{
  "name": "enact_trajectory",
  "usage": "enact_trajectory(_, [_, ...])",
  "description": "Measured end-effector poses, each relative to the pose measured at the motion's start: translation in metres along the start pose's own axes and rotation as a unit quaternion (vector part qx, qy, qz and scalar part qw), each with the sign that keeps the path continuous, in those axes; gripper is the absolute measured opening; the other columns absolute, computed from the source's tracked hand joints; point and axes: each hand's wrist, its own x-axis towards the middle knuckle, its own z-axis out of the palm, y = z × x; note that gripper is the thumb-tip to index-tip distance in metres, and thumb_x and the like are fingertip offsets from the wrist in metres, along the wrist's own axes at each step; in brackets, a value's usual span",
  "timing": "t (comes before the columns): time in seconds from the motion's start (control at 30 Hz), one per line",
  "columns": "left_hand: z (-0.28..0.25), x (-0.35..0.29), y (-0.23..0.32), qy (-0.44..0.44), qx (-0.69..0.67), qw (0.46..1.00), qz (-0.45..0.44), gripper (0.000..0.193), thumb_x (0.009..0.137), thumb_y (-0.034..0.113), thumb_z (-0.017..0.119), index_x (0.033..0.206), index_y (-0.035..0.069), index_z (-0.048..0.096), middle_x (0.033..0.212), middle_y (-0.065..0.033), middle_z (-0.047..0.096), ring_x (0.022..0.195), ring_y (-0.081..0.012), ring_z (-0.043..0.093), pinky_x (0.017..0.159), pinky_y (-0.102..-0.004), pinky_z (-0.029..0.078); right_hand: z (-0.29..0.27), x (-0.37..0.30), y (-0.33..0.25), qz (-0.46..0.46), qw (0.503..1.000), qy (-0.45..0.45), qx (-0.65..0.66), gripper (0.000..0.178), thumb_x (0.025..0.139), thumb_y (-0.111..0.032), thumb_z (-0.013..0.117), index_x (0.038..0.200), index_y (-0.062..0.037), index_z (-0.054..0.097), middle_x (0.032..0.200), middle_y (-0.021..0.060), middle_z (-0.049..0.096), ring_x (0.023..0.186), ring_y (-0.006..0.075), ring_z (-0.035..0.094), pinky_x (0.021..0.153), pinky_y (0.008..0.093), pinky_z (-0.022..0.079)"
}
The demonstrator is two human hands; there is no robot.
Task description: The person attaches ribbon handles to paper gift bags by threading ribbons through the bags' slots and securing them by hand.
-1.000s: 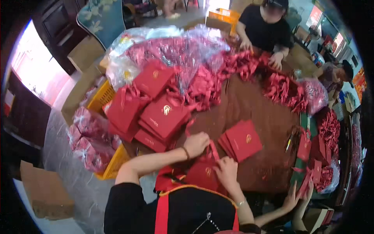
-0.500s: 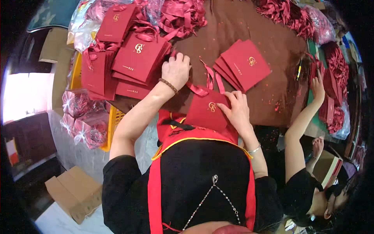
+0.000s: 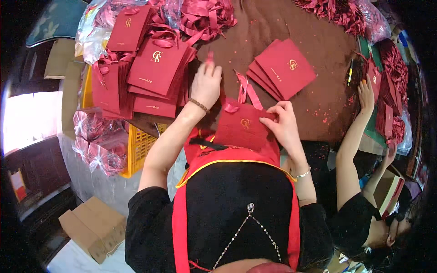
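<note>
A small dark-red paper gift bag with a gold emblem lies before my body, against the red apron. My right hand grips its right edge between thumb and fingers. Pink-red ribbon stands up from the bag's top. My left hand is over the table to the left, fingers closed; a blurred red bit shows at their tips, too smeared to name. Close to the left hand is a pile of similar red bags. Several more red bags lie fanned ahead of my right hand.
A brown cloth with red scraps covers the table. Ribbon heaps lie at the far side. A yellow crate and wrapped red bundles stand left. At right, another person's hand reaches towards red bags near a yellow-black pen.
My left hand has shifted slightly, and a blurred red bit now shows at its fingertips. Ribbon at the bag's upper left has drawn in. The other person's hand has moved left and down.
</note>
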Motion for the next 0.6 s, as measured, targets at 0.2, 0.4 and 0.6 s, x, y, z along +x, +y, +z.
enact_trajectory(0.2, [-0.011, 0.005, 0.009, 0.047, -0.117, 0.991, -0.048, 0.045, 0.077, 0.012, 0.060, 0.119, 0.003, 0.045, 0.097, -0.0146, 0.056, 0.090, -0.0319, 0.055, 0.070, -0.0407, 0.045, -0.009, -0.002, 0.007, 0.079, 0.981, -0.068, 0.166, 0.019, 0.075, -0.013, 0.069, 0.086, -0.0005, 0.060, 0.092, 0.0038, 0.051, 0.079, 0.0098, 0.051, 0.068, 0.0227, 0.042])
enact_trajectory(0.4, [0.013, 0.027, -0.014, 0.021, -0.066, 0.996, -0.060, 0.010, 0.082, 0.016, 0.058, 0.085, 0.007, 0.057, 0.080, -0.0124, 0.053, 0.079, -0.0318, 0.054, 0.066, -0.0432, 0.044, -0.007, 0.000, 0.000, 0.191, 0.942, -0.166, 0.218, 0.026, 0.083, -0.022, 0.061, 0.096, 0.0005, 0.058, 0.079, 0.0068, 0.060, 0.071, 0.0120, 0.054, 0.065, 0.0260, 0.044])
enact_trajectory(0.6, [0.006, 0.019, -0.006, 0.061, -0.051, 0.997, 0.013, 0.014, 0.081, 0.020, 0.061, 0.085, 0.007, 0.056, 0.092, -0.0082, 0.055, 0.084, -0.0298, 0.052, 0.068, -0.0403, 0.041, 0.003, 0.011, 0.019, 0.211, 0.926, -0.192, 0.247, 0.022, 0.088, -0.021, 0.055, 0.098, -0.0023, 0.056, 0.077, 0.0012, 0.057, 0.066, 0.0072, 0.052, 0.058, 0.0226, 0.044])
